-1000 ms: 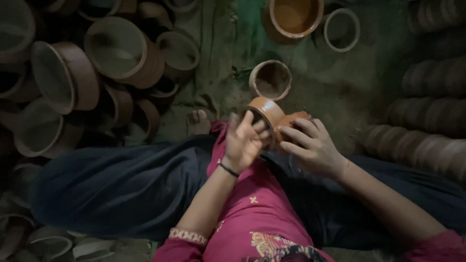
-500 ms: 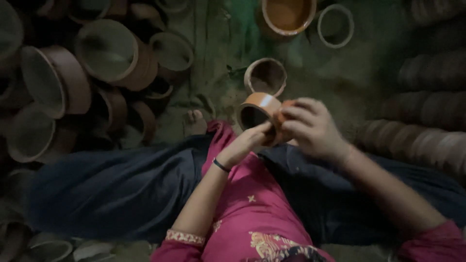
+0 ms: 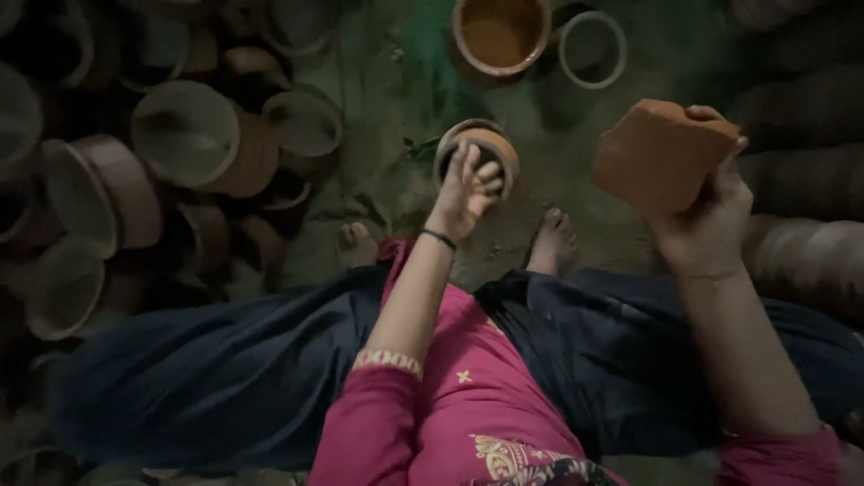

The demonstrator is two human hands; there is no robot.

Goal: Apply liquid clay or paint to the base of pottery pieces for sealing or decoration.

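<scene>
On the dirt floor | left hand (image 3: 463, 191) now on small clay pot (image 3: 481, 151), grip unclear | right hand (image 3: 706, 211) lifted away clutching orange cloth (image 3: 657, 153)

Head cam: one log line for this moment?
left hand: reaching to small clay pot on ground | right hand: holding clay pot raised | stacked pots on left | bowl ahead

Hands parted — right hand (image 3: 706, 211) lifted the clay pot (image 3: 661, 153); left hand (image 3: 465, 189) lowered.

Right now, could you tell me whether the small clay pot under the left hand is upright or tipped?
Upright: the small clay pot stands on the ground, round mouth facing up, left hand over its rim.
</scene>
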